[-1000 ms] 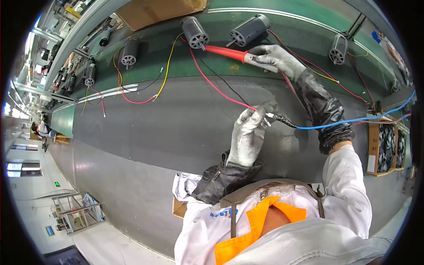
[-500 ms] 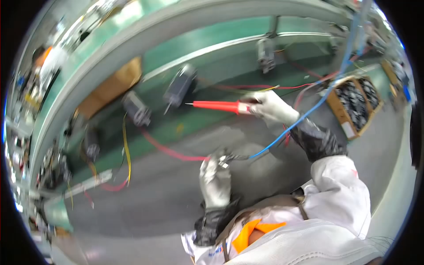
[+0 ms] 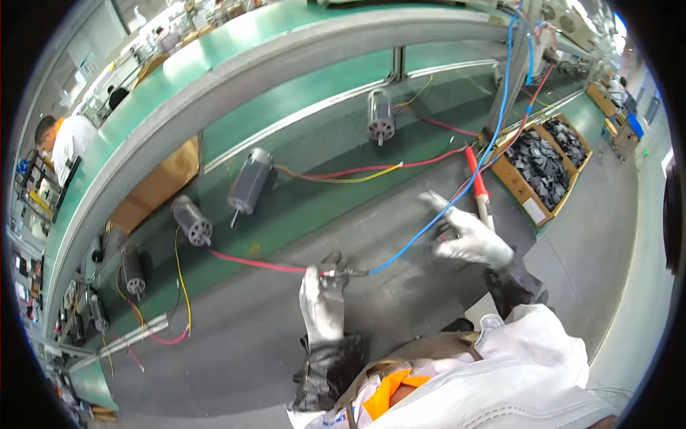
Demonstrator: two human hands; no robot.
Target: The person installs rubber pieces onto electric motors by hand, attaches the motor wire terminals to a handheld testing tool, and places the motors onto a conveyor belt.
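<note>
Pinching the red wire [image 3: 261, 264] where it meets the black clip [image 3: 355, 272]: left hand [image 3: 323, 300], gloved, fingers narrow on the joint. Blue cable [image 3: 421, 232] runs from clip up and right. Right hand [image 3: 468, 239] wide, fingers spread; red probe [image 3: 476, 175] just beside it, can't tell if touching. Red wire leads left to 1 grey motor [image 3: 191, 222] on the green belt [image 3: 300, 207]. 2nd motor [image 3: 250, 181] near it. Carton [image 3: 520, 187] of black parts sits far right.

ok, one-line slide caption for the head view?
Left hand pinches red wire at clip; open right hand near red probe, motors beyond.
</note>
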